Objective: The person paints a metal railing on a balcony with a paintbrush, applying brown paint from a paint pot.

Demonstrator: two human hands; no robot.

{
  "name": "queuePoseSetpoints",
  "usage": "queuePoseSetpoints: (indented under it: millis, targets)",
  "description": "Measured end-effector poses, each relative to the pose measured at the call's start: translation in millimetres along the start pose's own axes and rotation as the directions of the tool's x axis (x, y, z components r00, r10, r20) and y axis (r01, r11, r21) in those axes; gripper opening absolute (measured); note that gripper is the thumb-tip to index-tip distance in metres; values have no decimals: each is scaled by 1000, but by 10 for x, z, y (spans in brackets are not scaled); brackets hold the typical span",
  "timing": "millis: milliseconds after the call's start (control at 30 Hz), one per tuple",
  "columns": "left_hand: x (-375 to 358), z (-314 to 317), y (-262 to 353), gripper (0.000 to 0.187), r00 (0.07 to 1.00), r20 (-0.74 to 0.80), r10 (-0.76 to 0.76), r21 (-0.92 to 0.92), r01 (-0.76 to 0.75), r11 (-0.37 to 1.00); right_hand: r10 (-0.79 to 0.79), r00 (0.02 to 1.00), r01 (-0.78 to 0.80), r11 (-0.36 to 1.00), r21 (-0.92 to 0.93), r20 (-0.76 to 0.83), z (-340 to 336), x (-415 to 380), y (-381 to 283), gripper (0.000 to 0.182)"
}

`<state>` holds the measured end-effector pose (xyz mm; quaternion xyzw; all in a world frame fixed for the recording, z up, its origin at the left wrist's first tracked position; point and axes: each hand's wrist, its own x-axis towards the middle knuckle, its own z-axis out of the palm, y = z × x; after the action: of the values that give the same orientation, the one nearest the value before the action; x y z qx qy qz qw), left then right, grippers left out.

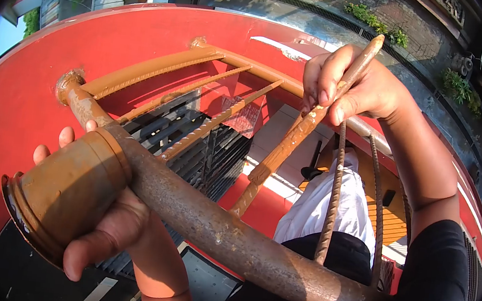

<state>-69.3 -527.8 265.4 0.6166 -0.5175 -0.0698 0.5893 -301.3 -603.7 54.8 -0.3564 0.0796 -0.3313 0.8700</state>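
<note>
The right grip (369, 94) pinches a slim, paint-crusted paintbrush (309, 121) with the fingers nearly closed; its working end slants down from that grip along a ribbed bar (239, 205), though actual contact is hard to tell. The left grip (117, 219) curls wide around a round, ridged paint can (67, 190), just outside the rough, rust-mottled pipe (210, 212). Working well here likely means light lengthwise strokes, pressing bristles into the grooves between ribs, and keeping the tilted can steady so nothing spills.
</note>
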Motion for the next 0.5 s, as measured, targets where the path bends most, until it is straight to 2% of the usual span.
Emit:
queuePoseSetpoints:
  millis: [33,133,233,333,433,500]
  targets:
    - [-4,9,-3,117,1000,2,1,0,-1,1000,7,999,-5,999,-44,34,-9,20,46,28]
    - [4,19,3,118,1000,-4,15,10,-15,1000,155,987,-152,987,-60,45,-213,6,224,27]
    - [4,32,4,119,999,-18,29,19,-28,999,270,959,-272,962,-20,-83,-556,-140,481,25]
    - [10,36,-3,121,999,-31,41,22,-40,999,356,918,-363,932,-5,-174,-923,-345,810,31]
    - [5,14,13,122,1000,-13,13,21,-13,1000,467,824,-481,876,38,-322,-1053,-477,862,27]
    - [6,-31,8,122,1000,7,-29,-14,29,999,478,806,-516,856,-18,-349,-1170,-536,928,26]
